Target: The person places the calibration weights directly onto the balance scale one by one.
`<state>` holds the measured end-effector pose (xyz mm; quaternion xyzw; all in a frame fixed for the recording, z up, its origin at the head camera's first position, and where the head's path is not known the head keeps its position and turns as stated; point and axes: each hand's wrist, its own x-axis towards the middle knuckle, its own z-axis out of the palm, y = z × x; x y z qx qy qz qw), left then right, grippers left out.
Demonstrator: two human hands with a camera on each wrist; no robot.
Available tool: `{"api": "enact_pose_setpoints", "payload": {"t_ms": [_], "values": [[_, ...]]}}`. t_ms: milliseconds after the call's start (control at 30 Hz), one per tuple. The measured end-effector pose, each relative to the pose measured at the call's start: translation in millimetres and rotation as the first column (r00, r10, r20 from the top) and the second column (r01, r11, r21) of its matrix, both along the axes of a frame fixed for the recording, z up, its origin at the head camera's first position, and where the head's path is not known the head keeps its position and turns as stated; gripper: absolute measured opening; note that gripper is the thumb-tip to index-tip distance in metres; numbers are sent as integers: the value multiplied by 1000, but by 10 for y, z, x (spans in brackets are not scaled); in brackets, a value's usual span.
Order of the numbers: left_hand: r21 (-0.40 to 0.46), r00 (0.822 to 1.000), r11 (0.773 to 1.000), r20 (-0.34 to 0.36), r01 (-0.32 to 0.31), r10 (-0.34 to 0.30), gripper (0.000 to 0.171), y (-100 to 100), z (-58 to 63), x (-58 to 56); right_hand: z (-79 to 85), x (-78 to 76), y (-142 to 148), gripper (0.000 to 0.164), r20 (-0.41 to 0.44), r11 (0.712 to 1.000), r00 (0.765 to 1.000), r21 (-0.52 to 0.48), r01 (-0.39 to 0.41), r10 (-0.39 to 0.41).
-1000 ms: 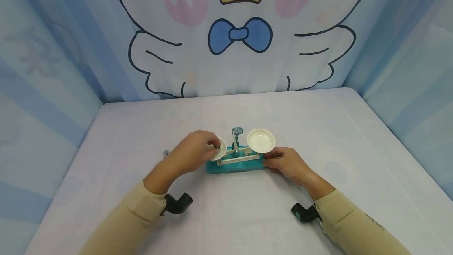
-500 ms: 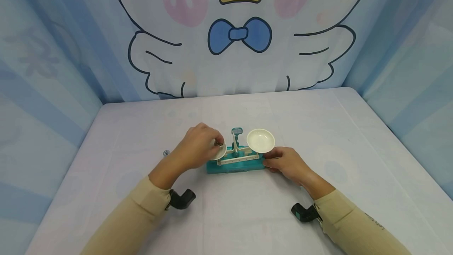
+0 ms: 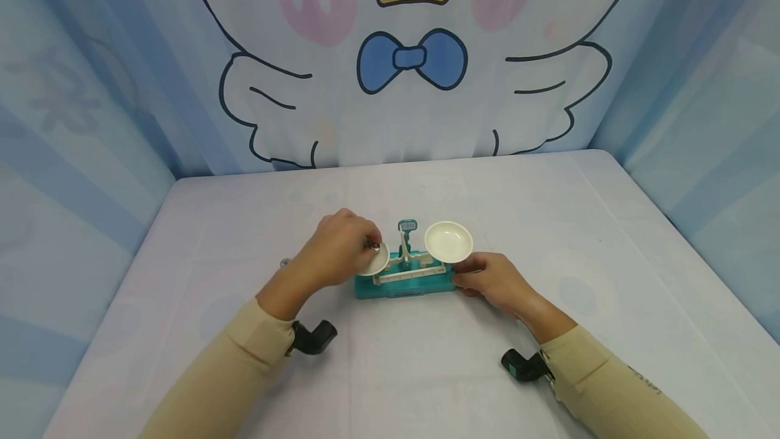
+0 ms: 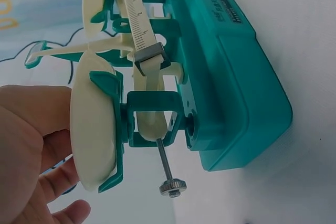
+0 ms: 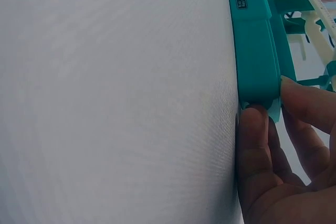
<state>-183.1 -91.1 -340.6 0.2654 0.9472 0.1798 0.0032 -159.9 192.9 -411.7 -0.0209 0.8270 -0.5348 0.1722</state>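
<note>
A small teal balance scale [image 3: 407, 286] stands mid-table with two cream pans. My left hand [image 3: 341, 249] is over the left pan [image 3: 378, 263] and pinches a small shiny metal piece [image 3: 371, 245] between thumb and fingers; its exact kind cannot be told. In the left wrist view, that pan [image 4: 93, 124] hides the fingertips and the piece. The right pan [image 3: 449, 242] holds nothing and sits higher than the left. My right hand [image 3: 492, 281] grips the right end of the base, with thumb and finger [image 5: 254, 129] at its corner in the right wrist view.
Another small metal thing [image 3: 284, 262] lies on the white tablecloth [image 3: 402, 371], partly behind my left wrist. A threaded rod with a knurled nut [image 4: 172, 187] sticks out from the beam's left end. A printed curtain [image 3: 414, 120] closes off the back.
My left hand has risen slightly and shifted a little right, then slightly back left, still pinching the metal piece. My right hand and the scale's base have stayed in place.
</note>
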Motion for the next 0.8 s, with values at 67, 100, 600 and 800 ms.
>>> {"api": "enact_pose_setpoints", "payload": {"t_ms": [67, 100, 600, 800], "values": [[0, 1000, 1000, 0, -3, 3, 12, -9, 2, -5, 6, 0, -1, 35, 1, 1000, 1000, 4, 0, 0], [0, 1000, 1000, 1, -3, 3, 13, -14, 3, -6, 8, 0, -2, 35, 2, 1000, 1000, 6, 1, -1], [94, 991, 993, 117, -68, 57, 21, -120, 12, -21, 5, 3, -7, 36, 9, 1000, 1000, 2, 9, -9], [148, 970, 974, 198, -170, 140, 34, -354, 30, -34, 11, 4, -7, 37, 3, 1000, 1000, 6, 3, -3]]}}
